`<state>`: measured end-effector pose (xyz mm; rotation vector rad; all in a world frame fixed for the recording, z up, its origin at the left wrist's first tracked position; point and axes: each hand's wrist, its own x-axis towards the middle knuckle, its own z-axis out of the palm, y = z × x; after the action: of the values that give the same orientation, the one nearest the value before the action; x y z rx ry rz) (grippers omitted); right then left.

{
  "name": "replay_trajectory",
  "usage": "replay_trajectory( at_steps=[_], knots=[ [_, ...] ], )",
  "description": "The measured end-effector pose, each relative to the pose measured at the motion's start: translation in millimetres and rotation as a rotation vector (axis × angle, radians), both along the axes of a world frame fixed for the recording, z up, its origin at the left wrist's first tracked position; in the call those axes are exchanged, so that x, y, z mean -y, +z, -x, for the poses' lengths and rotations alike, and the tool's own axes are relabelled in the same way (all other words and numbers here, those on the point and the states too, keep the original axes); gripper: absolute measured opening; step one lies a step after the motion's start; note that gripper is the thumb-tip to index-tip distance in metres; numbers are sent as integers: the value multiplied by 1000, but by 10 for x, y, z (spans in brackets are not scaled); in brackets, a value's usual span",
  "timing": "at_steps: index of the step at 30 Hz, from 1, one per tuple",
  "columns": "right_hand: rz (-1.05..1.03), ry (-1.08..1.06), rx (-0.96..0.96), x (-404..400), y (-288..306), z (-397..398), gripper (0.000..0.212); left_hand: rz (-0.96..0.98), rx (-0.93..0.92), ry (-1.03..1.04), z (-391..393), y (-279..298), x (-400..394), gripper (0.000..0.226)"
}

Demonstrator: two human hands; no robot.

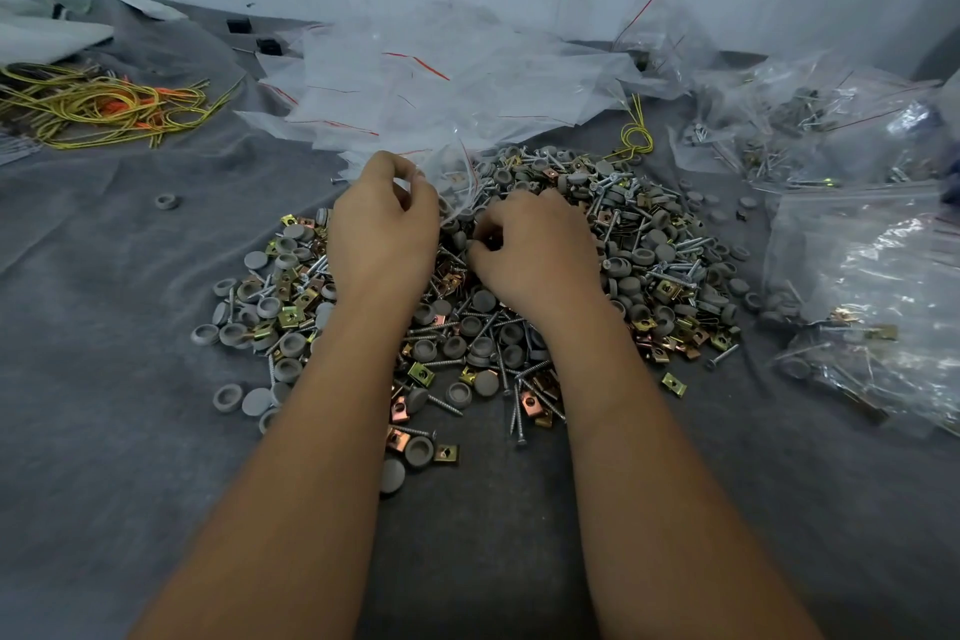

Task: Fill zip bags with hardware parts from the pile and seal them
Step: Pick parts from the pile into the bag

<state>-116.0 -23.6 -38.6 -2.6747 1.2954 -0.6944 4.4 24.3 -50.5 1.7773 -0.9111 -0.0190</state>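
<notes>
A broad pile of hardware parts (649,270) lies on the grey cloth: grey round caps, silver screws and brass-coloured clips. My left hand (382,229) hovers over the pile's far left side and pinches the rim of a clear zip bag (452,182) with a red seal line. My right hand (535,250) sits on top of the pile just right of it, fingers curled around small parts; what it holds is hidden under the fingers.
A heap of empty zip bags (431,83) lies behind the pile against the wall. Filled bags (872,286) are stacked at the right edge. Yellow and orange ties (104,107) lie at far left. A loose grey cap (167,201) sits alone on the cloth (119,327).
</notes>
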Motion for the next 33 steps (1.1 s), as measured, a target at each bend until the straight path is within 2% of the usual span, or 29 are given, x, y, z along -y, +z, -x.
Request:
replay_trajectory(
  at_steps=[10, 12, 15, 18, 20, 23, 28, 33],
  knots=[
    [84, -33, 18, 9, 20, -18, 27, 14, -24, -22, 0, 2, -1, 4],
    [86, -49, 126, 7, 30, -24, 26, 20, -30, -23, -3, 2, -2, 4],
    [50, -68, 404, 1, 34, -25, 21, 35, -34, -45, 0, 3, -3, 5],
    [42, 0, 634, -15, 44, -32, 14, 30, -10, -82, 2, 4, 0, 6],
    [41, 60, 704, -25, 45, -45, 12, 19, 12, -99, 6, 4, 3, 6],
    [32, 96, 689, -13, 13, -64, 11, 18, 20, -129, 14, 7, 5, 6],
    [94, 52, 558, 22, -34, -64, 14, 94, 2, -248, 44, 16, 15, 7],
    [33, 7, 472, 30, -18, -44, 16, 136, -4, -329, 87, 29, -1, 9]
  ],
)
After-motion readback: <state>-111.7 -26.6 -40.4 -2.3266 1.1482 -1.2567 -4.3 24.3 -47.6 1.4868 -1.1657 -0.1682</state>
